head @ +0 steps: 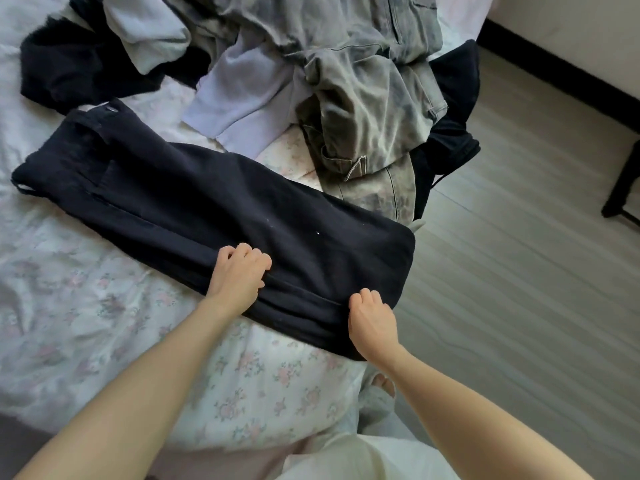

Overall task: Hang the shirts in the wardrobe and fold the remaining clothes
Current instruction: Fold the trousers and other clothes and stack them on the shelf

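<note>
Dark navy trousers (194,202) lie stretched out flat on the floral bed cover (86,306), waistband at the far left, legs reaching the bed's right edge. My left hand (239,271) sits on the near edge of the trousers with its fingers curled into the fabric. My right hand (372,323) grips the same near edge further right, fingers curled on the cloth. Behind the trousers lies a heap: grey washed jeans (363,109), a pale lilac garment (242,102), a light blue-white garment (149,32) and black clothes (79,67).
The bed's right edge drops to a grey wood-look floor (519,271). More black clothing (453,109) hangs off the bed's far right corner. A dark furniture leg (620,188) stands at the right, with a wall and dark skirting (554,67) behind. My foot (382,382) shows below.
</note>
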The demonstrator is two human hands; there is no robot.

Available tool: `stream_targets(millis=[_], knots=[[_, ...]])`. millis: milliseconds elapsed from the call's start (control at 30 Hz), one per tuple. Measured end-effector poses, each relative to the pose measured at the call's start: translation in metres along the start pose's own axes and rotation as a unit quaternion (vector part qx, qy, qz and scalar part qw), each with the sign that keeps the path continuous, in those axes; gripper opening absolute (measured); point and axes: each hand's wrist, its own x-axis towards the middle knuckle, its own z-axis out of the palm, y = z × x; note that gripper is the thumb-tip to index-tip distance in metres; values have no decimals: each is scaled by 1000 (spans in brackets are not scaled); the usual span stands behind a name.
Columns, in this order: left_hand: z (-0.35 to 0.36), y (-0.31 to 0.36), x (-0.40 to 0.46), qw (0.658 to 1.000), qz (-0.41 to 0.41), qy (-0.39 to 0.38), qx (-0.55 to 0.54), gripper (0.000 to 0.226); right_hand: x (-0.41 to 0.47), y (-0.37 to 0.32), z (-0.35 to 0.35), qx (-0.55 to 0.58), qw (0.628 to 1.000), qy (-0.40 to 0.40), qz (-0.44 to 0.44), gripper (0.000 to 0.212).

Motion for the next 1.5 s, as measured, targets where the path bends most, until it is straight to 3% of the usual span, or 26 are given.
stream_targets(millis=[67,133,267,367,433,500,633,767,833,933,1033,1100,1133,1233,1500], knots=[[-7,-3,6,998,57,-6,19,8,2,1,1,-22,1000,-4,-3,27],[-14,-7,6,995,101,20,14,6,3,7,4,22,1000,-23,2,4],[-32,-12,-7,976,133,154,-82,23,-9,18,-12,108,993,49,14,8],[-44,-10,-14,964,135,206,-99,22,-11,24,-28,167,981,99,30,21],[-51,-8,-16,959,133,223,-110,23,-7,25,-36,185,977,95,46,16],[-54,-10,-19,957,143,225,-113,24,-7,26,-36,160,984,78,19,11],[-44,-22,-33,954,211,208,-48,17,-28,16,-24,69,990,47,-111,20],[-34,-27,-51,953,255,163,24,31,-42,13,-13,-11,980,12,-196,27],[-34,-27,-53,958,246,147,19,30,-37,14,-14,6,983,27,-182,26],[-41,-20,-44,969,194,144,-44,41,-24,21,-26,59,992,46,-101,10],[-48,-7,-35,966,138,200,-84,42,-17,26,-39,132,983,119,-38,13],[-45,-3,-37,959,137,234,-83,38,-23,28,-39,137,979,140,-49,15],[-40,-3,-42,957,151,238,-69,36,-29,29,-35,124,981,129,-74,15],[-20,-10,-62,962,179,207,5,34,-46,18,-7,81,990,-9,-114,21],[-12,-15,-70,991,111,73,-23,40,-43,-2,25,64,983,-141,-103,33]])
